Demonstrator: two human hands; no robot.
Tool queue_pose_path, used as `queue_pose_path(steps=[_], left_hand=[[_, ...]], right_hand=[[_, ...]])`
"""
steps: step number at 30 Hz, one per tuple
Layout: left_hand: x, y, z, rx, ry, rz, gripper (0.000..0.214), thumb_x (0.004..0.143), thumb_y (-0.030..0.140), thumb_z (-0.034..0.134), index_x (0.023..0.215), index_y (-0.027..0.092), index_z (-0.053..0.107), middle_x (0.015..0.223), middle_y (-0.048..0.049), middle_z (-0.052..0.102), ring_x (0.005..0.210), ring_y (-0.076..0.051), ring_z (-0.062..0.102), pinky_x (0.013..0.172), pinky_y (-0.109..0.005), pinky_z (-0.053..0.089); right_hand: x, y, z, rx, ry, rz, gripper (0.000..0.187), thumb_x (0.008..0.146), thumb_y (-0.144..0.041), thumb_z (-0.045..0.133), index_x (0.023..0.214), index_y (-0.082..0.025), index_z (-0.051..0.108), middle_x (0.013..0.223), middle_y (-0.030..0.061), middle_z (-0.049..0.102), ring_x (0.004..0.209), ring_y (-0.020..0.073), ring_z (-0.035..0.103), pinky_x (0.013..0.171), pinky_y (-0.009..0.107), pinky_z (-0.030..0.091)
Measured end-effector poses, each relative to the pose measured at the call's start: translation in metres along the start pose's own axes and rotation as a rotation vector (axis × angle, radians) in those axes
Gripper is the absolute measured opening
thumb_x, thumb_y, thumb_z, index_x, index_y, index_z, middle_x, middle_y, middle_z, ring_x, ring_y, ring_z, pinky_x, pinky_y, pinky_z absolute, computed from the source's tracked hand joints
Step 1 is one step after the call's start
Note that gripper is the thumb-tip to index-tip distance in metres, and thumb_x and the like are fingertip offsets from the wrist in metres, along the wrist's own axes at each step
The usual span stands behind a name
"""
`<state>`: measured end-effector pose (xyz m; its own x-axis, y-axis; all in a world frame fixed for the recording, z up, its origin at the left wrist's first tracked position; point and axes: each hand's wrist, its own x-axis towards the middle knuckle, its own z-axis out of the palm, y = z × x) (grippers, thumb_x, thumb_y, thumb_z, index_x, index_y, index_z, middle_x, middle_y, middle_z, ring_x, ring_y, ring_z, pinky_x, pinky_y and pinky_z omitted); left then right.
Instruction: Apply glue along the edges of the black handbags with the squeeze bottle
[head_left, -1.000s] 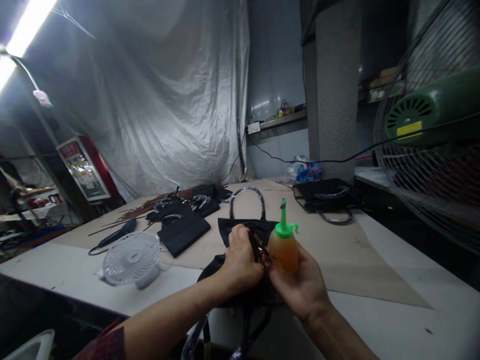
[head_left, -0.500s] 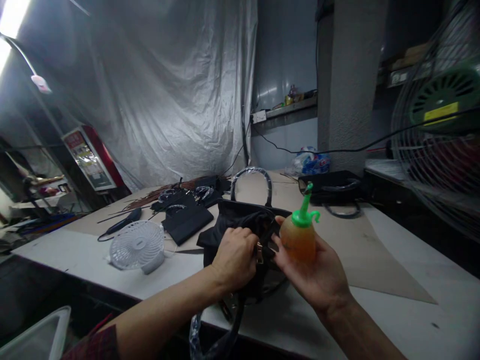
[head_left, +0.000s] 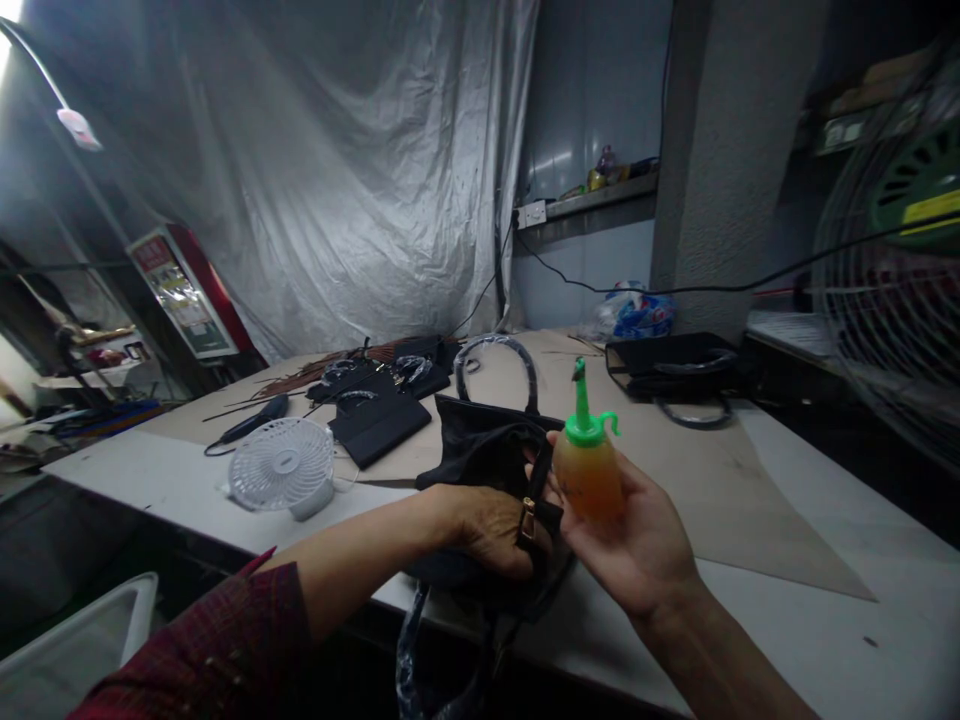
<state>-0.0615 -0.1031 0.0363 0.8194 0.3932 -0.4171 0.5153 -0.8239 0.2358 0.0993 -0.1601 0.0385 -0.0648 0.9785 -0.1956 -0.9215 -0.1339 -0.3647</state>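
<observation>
A black handbag (head_left: pixel 480 440) with plastic-wrapped handles sits at the table's front edge, its mouth open. My left hand (head_left: pixel 499 530) reaches into the bag's mouth, and its fingers are hidden inside. A dark strap with a gold buckle (head_left: pixel 528 519) lies across the bag beside that hand. My right hand (head_left: pixel 645 535) holds a squeeze bottle (head_left: pixel 589 475) upright in the palm. The bottle has orange liquid and a green cap with a spout. The fingertips of my right hand also touch the bag's right side near the strap.
To the left stands a small white fan (head_left: pixel 281 465), with a black handheld tool (head_left: pixel 255 420) behind it. Several small black bags (head_left: pixel 382 425) lie further back. Another black handbag (head_left: pixel 667 370) lies at the back right. A large fan (head_left: pixel 892 260) stands far right, a white bin (head_left: pixel 139 620) lower left.
My left hand has gone from gripping the bag's edge with curled fingers to reaching inside it. The right hand still holds the bottle. The view has shifted slightly.
</observation>
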Motion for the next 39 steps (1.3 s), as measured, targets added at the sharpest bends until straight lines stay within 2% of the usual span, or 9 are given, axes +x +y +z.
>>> queue_pose_path(steps=[5, 8, 12, 15, 20, 25, 28, 31, 39], left_hand=[[0.007, -0.003, 0.007, 0.102, -0.013, -0.008, 0.031, 0.093, 0.044, 0.059, 0.111, 0.023, 0.074, 0.114, -0.0083, 0.078, 0.101, -0.030, 0.072, 0.089, -0.038, 0.054], [0.000, 0.003, 0.009, 0.107, 0.075, -0.122, 0.041, 0.090, 0.060, 0.063, 0.093, 0.021, 0.074, 0.093, -0.0095, 0.078, 0.085, -0.030, 0.072, 0.075, -0.036, 0.053], [-0.024, 0.012, 0.000, -0.057, 0.445, -0.421, 0.030, 0.075, 0.038, 0.075, 0.058, 0.021, 0.057, 0.057, -0.0015, 0.057, 0.060, -0.022, 0.058, 0.058, -0.031, 0.040], [-0.038, 0.015, -0.011, -0.066, 0.729, -0.483, 0.023, 0.069, 0.011, 0.063, 0.057, 0.021, 0.046, 0.066, -0.0020, 0.056, 0.077, -0.022, 0.057, 0.069, -0.031, 0.040], [-0.037, 0.005, -0.024, -0.192, 1.047, -0.517, 0.028, 0.086, 0.016, 0.052, 0.065, 0.023, 0.034, 0.071, 0.0012, 0.049, 0.072, -0.015, 0.051, 0.066, -0.027, 0.039], [-0.028, -0.008, -0.024, -0.352, 1.006, -0.373, 0.025, 0.087, 0.037, 0.069, 0.089, 0.022, 0.049, 0.071, 0.0069, 0.050, 0.065, -0.012, 0.051, 0.059, -0.023, 0.040], [-0.027, -0.011, -0.023, -0.396, 0.902, -0.284, 0.072, 0.064, 0.037, 0.091, 0.122, 0.021, 0.051, 0.079, 0.0062, 0.057, 0.071, -0.016, 0.057, 0.061, -0.025, 0.045], [-0.022, -0.008, -0.027, -0.241, 0.874, -0.357, 0.087, 0.068, 0.039, 0.088, 0.140, 0.022, 0.042, 0.104, -0.0043, 0.065, 0.087, -0.023, 0.067, 0.074, -0.033, 0.055], [-0.001, -0.002, -0.048, 0.088, 0.782, -0.501, 0.031, 0.085, 0.035, 0.067, 0.113, 0.021, 0.060, 0.124, -0.0099, 0.051, 0.086, -0.023, 0.069, 0.077, -0.037, 0.060]], right_hand=[[0.000, 0.003, -0.001, 0.031, 0.053, 0.009, 0.011, 0.093, -0.021, 0.066, 0.098, -0.017, 0.074, 0.087, 0.0039, 0.077, 0.071, 0.0165, 0.071, 0.066, 0.029, 0.063], [0.002, 0.001, -0.003, 0.059, 0.076, -0.011, 0.010, 0.093, -0.023, 0.066, 0.096, -0.018, 0.074, 0.085, 0.0034, 0.077, 0.070, 0.0163, 0.071, 0.063, 0.027, 0.062], [0.004, -0.008, -0.007, 0.115, 0.132, -0.054, 0.016, 0.098, -0.024, 0.057, 0.092, -0.021, 0.072, 0.081, 0.0008, 0.075, 0.078, 0.0181, 0.074, 0.067, 0.030, 0.065], [0.001, -0.009, -0.004, 0.136, 0.141, -0.041, 0.020, 0.099, -0.023, 0.053, 0.099, -0.021, 0.073, 0.088, 0.0036, 0.077, 0.090, 0.0227, 0.076, 0.080, 0.040, 0.068], [-0.012, 0.000, 0.010, 0.145, 0.146, 0.064, 0.028, 0.096, -0.021, 0.058, 0.121, -0.019, 0.071, 0.117, 0.0122, 0.076, 0.117, 0.0333, 0.072, 0.083, 0.043, 0.069], [-0.013, -0.004, 0.014, 0.122, 0.119, 0.068, 0.027, 0.098, -0.015, 0.053, 0.117, -0.011, 0.072, 0.119, 0.0190, 0.074, 0.122, 0.0361, 0.069, 0.082, 0.039, 0.069], [-0.010, -0.010, 0.007, 0.099, 0.059, 0.067, 0.021, 0.095, -0.018, 0.060, 0.107, -0.008, 0.074, 0.113, 0.0206, 0.075, 0.119, 0.0392, 0.070, 0.082, 0.039, 0.069], [-0.010, -0.010, 0.004, 0.093, 0.005, 0.094, 0.017, 0.094, -0.018, 0.062, 0.101, -0.009, 0.075, 0.109, 0.0193, 0.076, 0.116, 0.0387, 0.072, 0.076, 0.037, 0.070], [-0.018, 0.002, 0.023, 0.239, 0.073, 0.144, 0.031, 0.100, -0.012, 0.046, 0.098, -0.008, 0.077, 0.107, 0.0203, 0.077, 0.121, 0.0349, 0.070, 0.074, 0.031, 0.069]])
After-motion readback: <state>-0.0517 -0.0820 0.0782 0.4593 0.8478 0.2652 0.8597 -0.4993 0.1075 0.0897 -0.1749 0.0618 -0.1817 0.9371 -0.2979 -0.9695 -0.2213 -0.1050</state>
